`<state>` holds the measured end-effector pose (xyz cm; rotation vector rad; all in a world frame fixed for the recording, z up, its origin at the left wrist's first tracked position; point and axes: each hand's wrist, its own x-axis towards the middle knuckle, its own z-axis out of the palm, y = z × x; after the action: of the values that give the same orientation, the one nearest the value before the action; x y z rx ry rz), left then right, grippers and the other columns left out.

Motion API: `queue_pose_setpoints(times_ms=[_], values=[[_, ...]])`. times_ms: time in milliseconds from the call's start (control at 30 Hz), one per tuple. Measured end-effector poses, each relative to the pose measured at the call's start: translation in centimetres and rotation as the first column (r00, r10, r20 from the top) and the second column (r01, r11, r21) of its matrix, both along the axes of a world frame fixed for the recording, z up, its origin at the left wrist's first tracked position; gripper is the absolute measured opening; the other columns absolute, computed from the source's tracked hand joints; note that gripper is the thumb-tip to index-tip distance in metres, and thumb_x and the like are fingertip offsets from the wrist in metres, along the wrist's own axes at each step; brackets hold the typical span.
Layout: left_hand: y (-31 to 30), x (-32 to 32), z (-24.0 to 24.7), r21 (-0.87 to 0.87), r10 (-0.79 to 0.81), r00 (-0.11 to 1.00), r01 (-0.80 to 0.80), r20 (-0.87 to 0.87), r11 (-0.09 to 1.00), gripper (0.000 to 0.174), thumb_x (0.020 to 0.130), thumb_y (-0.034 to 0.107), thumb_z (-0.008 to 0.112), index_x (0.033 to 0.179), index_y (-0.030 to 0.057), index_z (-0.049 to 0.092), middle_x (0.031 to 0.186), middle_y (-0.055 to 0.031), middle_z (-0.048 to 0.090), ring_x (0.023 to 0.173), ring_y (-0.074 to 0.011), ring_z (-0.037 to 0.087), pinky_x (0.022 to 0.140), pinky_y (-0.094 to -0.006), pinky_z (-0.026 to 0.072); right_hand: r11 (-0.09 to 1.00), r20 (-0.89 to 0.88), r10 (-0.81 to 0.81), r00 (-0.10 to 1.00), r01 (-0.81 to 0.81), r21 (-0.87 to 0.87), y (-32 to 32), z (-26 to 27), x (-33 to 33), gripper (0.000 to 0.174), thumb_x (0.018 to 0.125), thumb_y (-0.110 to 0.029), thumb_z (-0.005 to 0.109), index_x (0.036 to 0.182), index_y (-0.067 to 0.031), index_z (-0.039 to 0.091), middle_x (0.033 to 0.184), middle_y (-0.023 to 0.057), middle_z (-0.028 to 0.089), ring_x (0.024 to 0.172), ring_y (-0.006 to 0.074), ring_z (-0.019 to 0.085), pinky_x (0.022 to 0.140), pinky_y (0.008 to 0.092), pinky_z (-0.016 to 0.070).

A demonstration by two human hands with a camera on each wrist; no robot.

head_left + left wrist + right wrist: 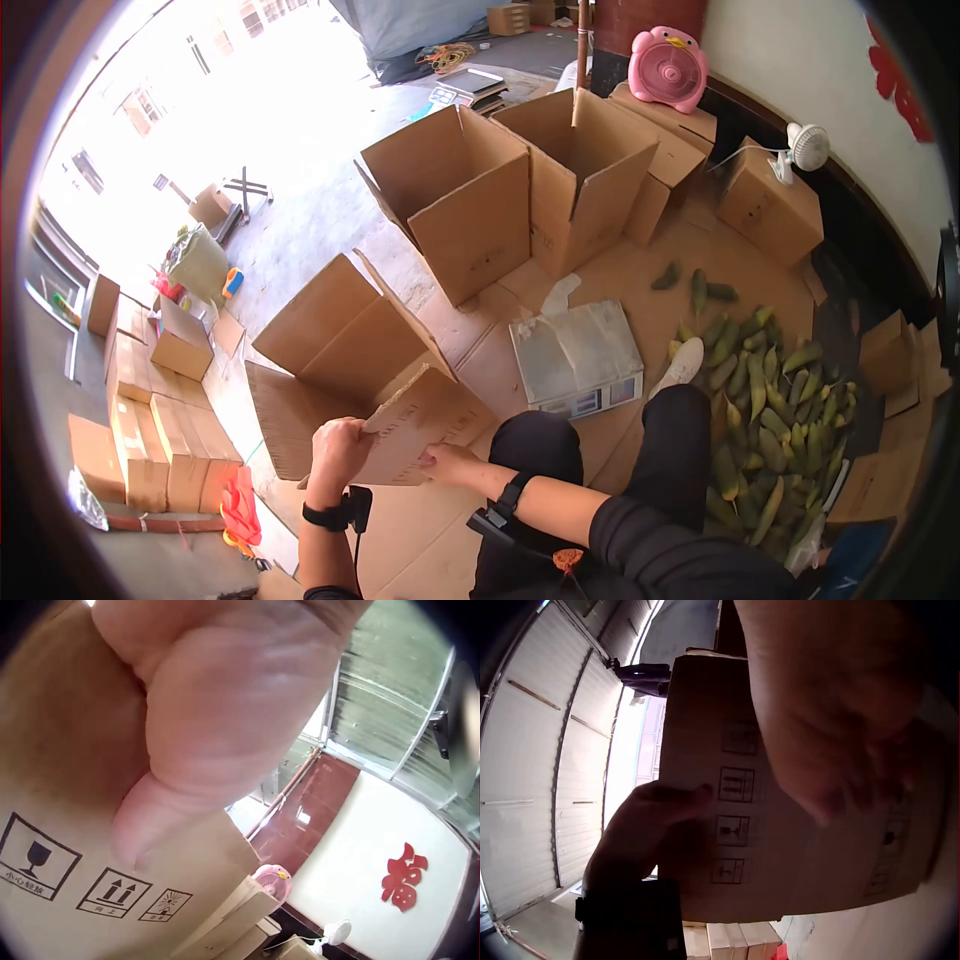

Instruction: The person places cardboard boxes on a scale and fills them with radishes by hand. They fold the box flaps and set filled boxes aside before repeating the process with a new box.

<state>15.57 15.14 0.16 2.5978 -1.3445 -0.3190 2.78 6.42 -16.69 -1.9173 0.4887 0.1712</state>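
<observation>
Cardboard carton flap (420, 425), low before the person's knees, left hand (340, 445) curled over its top edge, right hand (450, 462) holding its lower edge, fragile-glass and this-way-up symbols (112, 891) printed, captions blurred, right fingertips hidden.

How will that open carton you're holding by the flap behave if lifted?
Probably light: the carton is thin corrugated board. The flap in the left hand likely bends at its crease. With flaps up, it may tip.

Brown corrugated cardboard box (330, 340), unsealed, standing upright with top flaps open and raised, black handling pictograms (112, 892) printed on one panel, near flap gripped by left hand (340, 448) and right hand (452, 464).
</observation>
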Motion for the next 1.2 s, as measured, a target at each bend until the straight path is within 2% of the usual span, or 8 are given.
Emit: queue_pose_setpoints(times_ms=[233, 333, 667, 767, 833, 900, 1067, 1200], values=[[0.7, -3.2, 5.9, -0.07, -0.034, 0.996, 0.039, 0.081, 0.997, 0.012, 0.071, 0.016, 0.062, 0.071, 0.0042, 0.064, 0.067, -0.0118, 0.059, 0.067, -0.0304, 0.059, 0.062, -0.0384, 0.0464, 0.965, -0.001, 0.096, 0.995, -0.093, -0.246, -0.1, -1.1, -0.2, 0.026, 0.08, -0.03, 0.055, 0.1, -0.0142, 0.063, 0.093, 0.0083, 0.065, 0.09, 0.0265, 0.061, 0.078, 0.0364, 0.0474], [0.5, -5.4, 7.5, -0.082, -0.056, 0.992, 0.065, 0.112, 0.995, 0.01, 0.072, 0.015, 0.063, 0.07, 0.0049, 0.064, 0.067, -0.0103, 0.058, 0.066, -0.0291, 0.059, 0.061, -0.0371, 0.0464, 0.987, -0.031, -0.128, 0.991, 0.125, -0.104, -0.3, 2.0, -1.6, 0.023, 0.079, -0.029, 0.054, 0.094, -0.0157, 0.066, 0.09, 0.0067, 0.066, 0.087, 0.0266, 0.062, 0.076, 0.0367, 0.0487], [-0.4, -12.4, 13.3, -0.019, -0.149, 0.92, 0.167, 0.364, 0.986, 0.007, 0.07, 0.013, 0.065, 0.077, 0.0095, 0.065, 0.063, -0.0071, 0.055, 0.064, -0.0249, 0.057, 0.056, -0.0365, 0.0449, 0.981, 0.337, -0.179, 0.924, 0.194, -0.011, -1.4, 4.6, -4.4, 0.021, 0.08, -0.026, 0.054, 0.089, -0.0118, 0.066, 0.084, 0.0114, 0.065, 0.079, 0.0274, 0.063, 0.073, 0.0375, 0.0496], [-0.2, -15.1, 16.0, -0.025, -0.13, 0.892, 0.156, 0.433, 0.987, 0.014, 0.067, 0.01, 0.066, 0.081, 0.0095, 0.063, 0.063, -0.0043, 0.054, 0.063, -0.0232, 0.055, 0.054, -0.0355, 0.0426, 0.952, 0.51, -0.252, 0.823, 0.305, -0.02, -2.0, 7.4, -5.6, 0.017, 0.079, -0.023, 0.058, 0.084, -0.0097, 0.066, 0.081, 0.0114, 0.065, 0.078, 0.0288, 0.062, 0.071, 0.0379, 0.049], [0.2, -16.6, 17.5, -0.023, -0.127, 0.873, 0.157, 0.471, 0.987, 0.016, 0.066, 0.007, 0.065, 0.082, 0.0093, 0.064, 0.065, -0.0044, 0.055, 0.063, -0.0232, 0.055, 0.054, -0.0352, 0.0423, 0.891, 0.801, -0.251, 0.543, 0.453, -0.028, -2.7, 8.9, -6.1, 0.007, 0.078, -0.013, 0.06, 0.076, -0.0076, 0.063, 0.075, 0.0107, 0.062, 0.073, 0.0301, 0.059, 0.066, 0.0407, 0.0457], [0.7, -17.7, 18.9, -0.043, -0.143, 0.863, 0.187, 0.484, 0.982, 0.023, 0.063, 0.001, 0.066, 0.086, 0.0024, 0.065, 0.066, -0.0099, 0.055, 0.062, -0.0266, 0.054, 0.054, -0.0357, 0.0417, 0.857, 0.843, -0.249, 0.477, 0.513, -0.037, -3.1, 10.2, -6.4, 0.005, 0.077, -0.013, 0.061, 0.077, -0.0079, 0.062, 0.075, 0.0094, 0.061, 0.073, 0.0298, 0.058, 0.066, 0.0408, 0.0445], [-0.8, -20.9, 22.0, -0.05, -0.171, 0.775, 0.253, 0.609, 0.966, 0.027, 0.06, 0.0, 0.065, 0.087, 0.0004, 0.065, 0.071, -0.0106, 0.06, 0.064, -0.0268, 0.056, 0.055, -0.0353, 0.0425, 0.819, 0.88, -0.269, 0.391, 0.574, -0.005, -5.5, 13.9, -8.0, 0.006, 0.075, -0.013, 0.064, 0.079, -0.009, 0.061, 0.076, 0.0068, 0.059, 0.075, 0.0286, 0.055, 0.067, 0.0408, 0.042], [-2.4, -22.1, 23.4, -0.099, -0.192, 0.742, 0.329, 0.642, 0.939, 0.027, 0.06, -0.001, 0.064, 0.087, -0.0007, 0.064, 0.071, -0.0113, 0.06, 0.063, -0.0271, 0.057, 0.055, -0.0345, 0.0434, 0.764, 0.928, -0.304, 0.217, 0.637, 0.102, -7.5, 16.3, -9.5, 0.007, 0.074, -0.007, 0.065, 0.078, -0.0078, 0.06, 0.075, 0.0067, 0.06, 0.072, 0.0283, 0.056, 0.064, 0.0388, 0.0432]])
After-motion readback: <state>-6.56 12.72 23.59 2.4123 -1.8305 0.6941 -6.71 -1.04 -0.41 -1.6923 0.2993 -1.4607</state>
